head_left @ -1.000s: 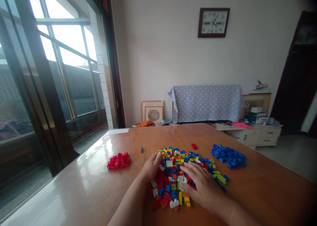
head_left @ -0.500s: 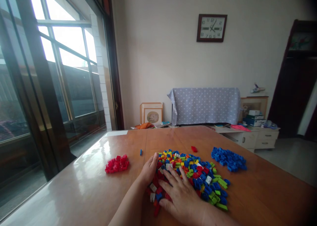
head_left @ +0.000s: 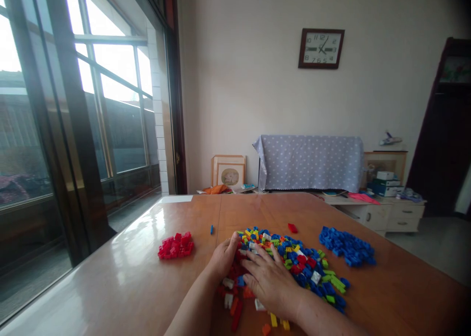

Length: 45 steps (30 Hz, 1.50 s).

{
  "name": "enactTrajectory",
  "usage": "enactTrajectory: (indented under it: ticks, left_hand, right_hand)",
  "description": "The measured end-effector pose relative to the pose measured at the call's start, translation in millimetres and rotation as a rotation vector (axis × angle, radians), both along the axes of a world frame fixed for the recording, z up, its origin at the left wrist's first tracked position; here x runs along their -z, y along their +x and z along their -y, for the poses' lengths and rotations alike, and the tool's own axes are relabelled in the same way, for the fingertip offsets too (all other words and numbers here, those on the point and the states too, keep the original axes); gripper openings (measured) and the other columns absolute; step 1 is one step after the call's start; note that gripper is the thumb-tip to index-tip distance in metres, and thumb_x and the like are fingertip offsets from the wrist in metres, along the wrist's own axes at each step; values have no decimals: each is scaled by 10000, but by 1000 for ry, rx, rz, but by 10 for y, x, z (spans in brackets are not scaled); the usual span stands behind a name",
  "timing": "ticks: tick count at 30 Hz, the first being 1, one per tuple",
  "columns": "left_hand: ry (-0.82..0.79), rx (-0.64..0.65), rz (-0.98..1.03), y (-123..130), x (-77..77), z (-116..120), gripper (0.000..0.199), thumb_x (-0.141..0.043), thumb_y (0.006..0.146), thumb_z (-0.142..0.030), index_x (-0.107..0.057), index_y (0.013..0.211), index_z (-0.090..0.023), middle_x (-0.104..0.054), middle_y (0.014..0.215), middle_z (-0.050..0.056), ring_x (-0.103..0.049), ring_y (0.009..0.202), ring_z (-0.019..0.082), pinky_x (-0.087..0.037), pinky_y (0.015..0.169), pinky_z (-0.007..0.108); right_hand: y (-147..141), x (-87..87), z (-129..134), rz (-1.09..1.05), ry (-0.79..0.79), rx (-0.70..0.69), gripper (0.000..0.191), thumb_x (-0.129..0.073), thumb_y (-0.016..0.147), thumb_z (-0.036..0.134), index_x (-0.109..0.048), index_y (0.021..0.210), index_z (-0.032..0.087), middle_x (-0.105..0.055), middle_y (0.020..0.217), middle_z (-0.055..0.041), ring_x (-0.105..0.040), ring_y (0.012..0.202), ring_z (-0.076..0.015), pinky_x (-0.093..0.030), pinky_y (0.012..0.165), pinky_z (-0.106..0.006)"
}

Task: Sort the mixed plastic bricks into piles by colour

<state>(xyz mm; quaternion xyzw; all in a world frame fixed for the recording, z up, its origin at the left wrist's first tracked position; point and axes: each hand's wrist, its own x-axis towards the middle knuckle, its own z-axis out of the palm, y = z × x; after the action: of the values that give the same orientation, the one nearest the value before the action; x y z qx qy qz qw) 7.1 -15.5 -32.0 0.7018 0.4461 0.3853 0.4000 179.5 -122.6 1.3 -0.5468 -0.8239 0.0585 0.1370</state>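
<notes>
Red and blue stand apart, the rest in a jumble

A broad mixed pile of plastic bricks (head_left: 300, 257) in red, blue, green, yellow, orange and white lies mid-table at a person's hands, its colours mingled. The right hand (head_left: 270, 279) is palm down over the pile, fingers fanned wide; whether any brick is under the palm cannot be seen. The left hand (head_left: 223, 256) stands on edge at the pile's left side, thumb up, other fingers mostly hidden, so its grip cannot be told. Two single-colour groups appear gathered so far, a red heap (head_left: 175, 246) at left and a blue heap (head_left: 347, 246) at right, yet many red and blue bricks look left in the mix, and other colours show no heap of their own. A lone red piece (head_left: 292, 228) and a small blue piece (head_left: 212, 229) lie apart on the glossy table (head_left: 121, 287)
</notes>
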Motion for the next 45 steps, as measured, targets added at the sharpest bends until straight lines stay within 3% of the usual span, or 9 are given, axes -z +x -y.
enactTrajectory:
  ticks: [7, 12, 17, 21, 23, 26, 29, 39, 45]
  left_hand:
    - [189, 105, -81, 28, -26, 52, 550, -409, 933, -628, -748, 1048, -212, -739, 1104, 60, -640, 1057, 230, -464, 967, 278]
    - [256, 59, -163, 14, 75, 31, 478, -592, 854, -555, -704, 1159, -204, -704, 1129, 86, -632, 1029, 244, -486, 916, 303]
    - [294, 22, -218, 16, 105, 23, 403, -589, 863, -510, -708, 1104, -210, -693, 1066, 68, -624, 934, 218, -488, 859, 308]
    - [286, 6, -238, 32, 77, 33, 383, -597, 856, -513, -712, 1060, -209, -692, 1020, 62, -616, 888, 208, -489, 830, 306]
    - [271, 4, -238, 38, 63, 41, 392, -596, 856, -517, -709, 1076, -213, -693, 1038, 63, -620, 899, 210, -491, 837, 304]
    - [250, -9, -233, 39, 40, 52, 421, -593, 855, -534, -700, 1114, -220, -698, 1071, 66, -632, 933, 221, -491, 848, 299]
    - [243, -21, -240, 34, 12, 56, 449, -588, 855, -551, -697, 1139, -221, -706, 1085, 69, -643, 968, 238, -489, 860, 301]
    - [270, -36, -264, 30, -133, 125, 444, -572, 886, -509, -675, 1226, -243, -676, 1240, 82, -620, 1132, 273, -473, 960, 338]
    - [345, -50, -325, 84, -227, 237, 379, -538, 925, -475, -669, 1222, -278, -673, 1235, 67, -610, 1155, 257, -469, 982, 345]
  right_hand:
    - [110, -13, -264, 27, 11, 73, 518, -348, 997, 457, -436, 1490, 325, -453, 1547, -49, -228, 1495, -319, -23, 1179, -643]
    - [253, 97, -495, 59, 48, 135, 484, -401, 971, 428, -533, 1418, 296, -510, 1500, -79, -321, 1454, -329, -80, 1167, -652]
    - [446, 174, -621, 53, 65, 185, 443, -436, 958, 415, -598, 1351, 291, -533, 1479, -70, -356, 1432, -340, -106, 1153, -666]
    - [634, 119, -662, 29, 55, 221, 405, -424, 965, 423, -628, 1298, 315, -591, 1418, -53, -386, 1409, -344, -155, 1129, -675]
    - [735, 63, -678, 6, 74, 234, 390, -407, 971, 422, -655, 1250, 309, -650, 1336, -59, -465, 1345, -328, -225, 1114, -636]
    - [904, -24, -694, -73, 114, 218, 402, -402, 969, 438, -682, 1203, 271, -713, 1201, -82, -598, 1181, -277, -382, 1045, -480]
    - [1093, -73, -694, -202, 141, 185, 427, -409, 960, 453, -689, 1191, 227, -729, 1161, -91, -650, 1092, -246, -462, 953, -365]
    - [1539, 180, -638, -534, 230, 337, 377, -456, 932, 483, -712, 1059, 236, -762, 1024, -59, -691, 967, -242, -504, 858, -323]
    - [1808, 192, -716, -630, 286, 463, 360, -476, 909, 492, -710, 983, 230, -769, 916, -47, -694, 860, -231, -504, 782, -308]
